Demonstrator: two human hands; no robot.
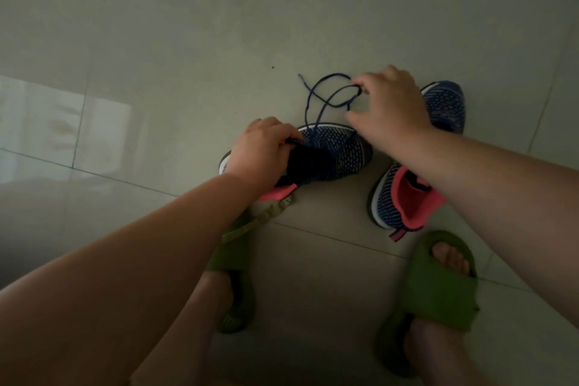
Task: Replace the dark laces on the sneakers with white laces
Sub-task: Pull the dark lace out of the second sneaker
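sneaker unlacing on tiled floor, both hands engaged.
left hand (261, 147) grips the near sneaker (326, 152) at its tongue, fingers curled over the upper. right hand (388, 105) pinches the dark lace (326, 97) between thumb and fingers, its loops lifted above the toe; the lace's lower end still runs into the shoe. second sneaker (416, 166) lies just to the right, partly under the right forearm. green slippers (438, 285) on both feet, nearest the camera.
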